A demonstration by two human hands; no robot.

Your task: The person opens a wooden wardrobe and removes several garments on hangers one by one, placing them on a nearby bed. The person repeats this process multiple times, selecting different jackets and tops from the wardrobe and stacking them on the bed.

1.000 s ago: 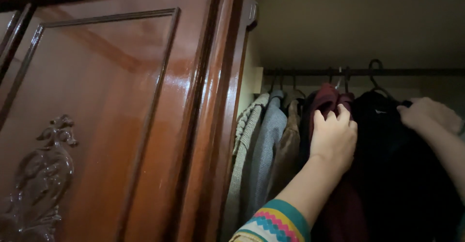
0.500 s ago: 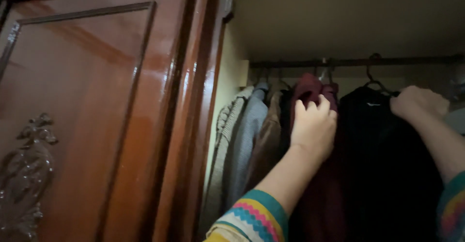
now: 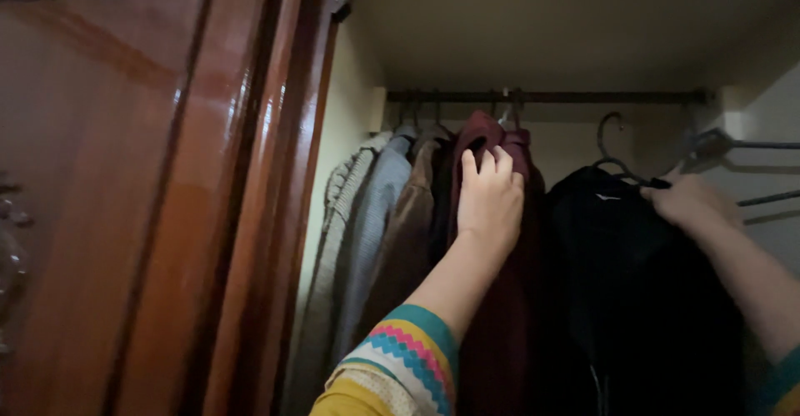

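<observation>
- Maroon garment (image 3: pixel 500 333) hangs on the rail (image 3: pixel 550 97) inside the open wardrobe, and the left hand (image 3: pixel 490 199) lies flat against its shoulder, fingers (image 3: pixel 503 159) together and pointing up, pressed on the cloth rather than closed round it.
- Just right of those fingers hangs a black garment (image 3: pixel 642 299) on a black hanger (image 3: pixel 612 145); the hanger's hook is below the rail, off it, with open air between hook and bar.
- The right hand (image 3: pixel 687 199) is at the black garment's right shoulder, curled on the hanger's end (whether the fingers are fully clamped is hard to tell in the dim light).
- Left of the left fingers, packed close, hang three more garments: a brown one (image 3: pixel 408 241) touching the maroon, then a grey-blue one (image 3: pixel 367 233), then a cable-knit grey one (image 3: pixel 329 258) against the wardrobe's pale side wall (image 3: pixel 346 108). That makes five garments in all.
- Between the maroon and black garments near the rail there is a gap of bare back wall; the bar is clear from there to its right end.
- Beyond the right fingers, empty hangers (image 3: pixel 733 162) jut out sideways; at least two show, their number is otherwise unclear.
- Above all the fingers runs the plain wardrobe ceiling (image 3: pixel 533 24), with free height over the rail.
- Far left of both hands stands the glossy reddish wooden door (image 3: pixel 125 199), its edge bounding the opening.
- One small pale label (image 3: pixel 608 197) shows at the black garment's collar, a short light bar.
- The left forearm wears a sleeve (image 3: pixel 400 374) with zigzag bands of teal, yellow, pink and white.
</observation>
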